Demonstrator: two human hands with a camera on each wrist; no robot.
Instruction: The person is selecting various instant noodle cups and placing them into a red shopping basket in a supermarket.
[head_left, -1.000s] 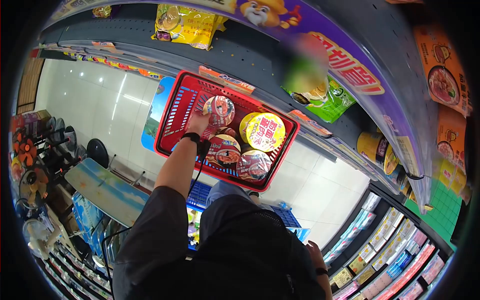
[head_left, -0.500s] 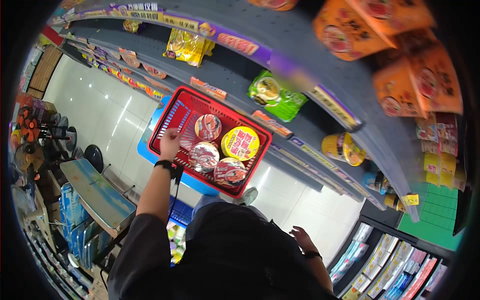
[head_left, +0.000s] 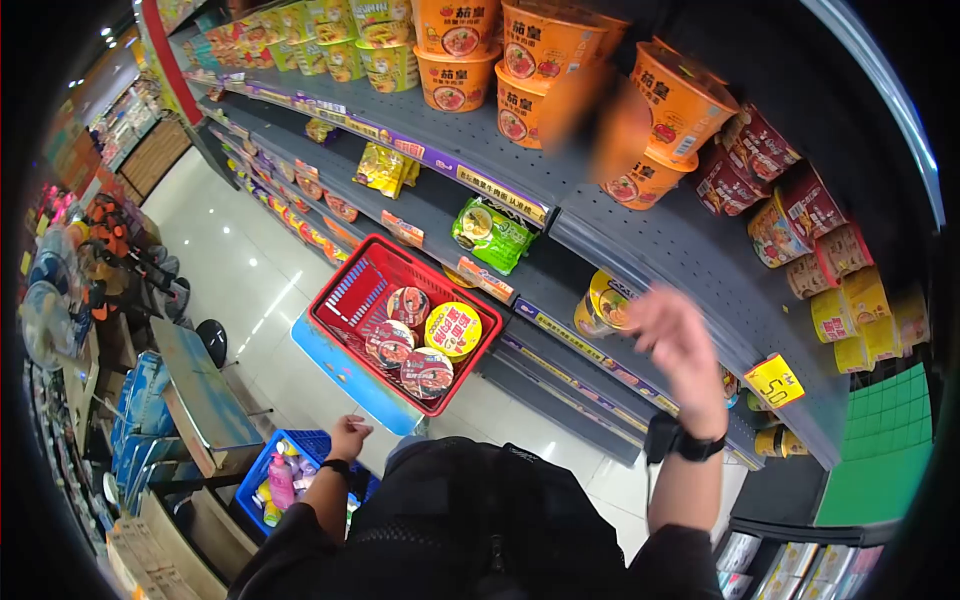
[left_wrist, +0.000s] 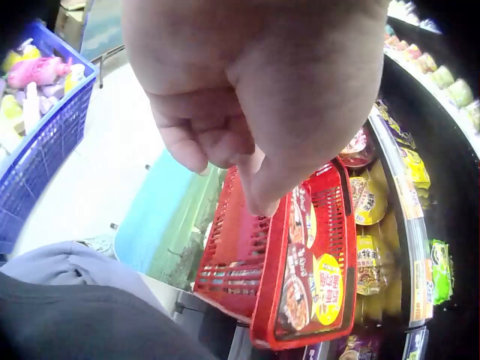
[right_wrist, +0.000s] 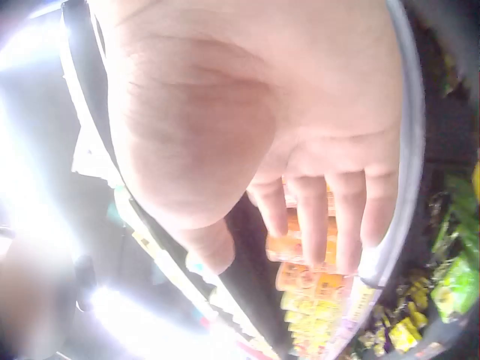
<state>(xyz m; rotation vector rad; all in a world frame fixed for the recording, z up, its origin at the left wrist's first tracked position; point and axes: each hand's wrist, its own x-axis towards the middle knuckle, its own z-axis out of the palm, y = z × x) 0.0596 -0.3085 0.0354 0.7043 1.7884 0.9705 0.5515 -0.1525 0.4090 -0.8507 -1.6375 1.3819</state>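
My left hand (head_left: 351,434) hangs low by my body, fingers loosely curled and holding nothing; the left wrist view shows the same empty hand (left_wrist: 225,150) above the red basket (left_wrist: 232,259). That red basket (head_left: 345,290) rests on a blue stand and holds several cup noodles: red-lidded ones (head_left: 407,305) and a yellow-lidded one (head_left: 453,329). My right hand (head_left: 668,328) is raised in front of the shelves, fingers relaxed and empty. In the right wrist view its palm (right_wrist: 315,240) faces orange cups (right_wrist: 304,281) farther off.
Orange noodle cups (head_left: 655,110) fill the top shelf, dark red cups (head_left: 760,150) to their right. A green packet (head_left: 490,232) and yellow cups (head_left: 608,303) sit on lower shelves. A blue basket (head_left: 262,472) of bottles stands on the floor at my left.
My left hand let go of a red-lidded cup in the basket and dropped back to my side. My right hand rose from my side to the shelves. The view tilted upward.
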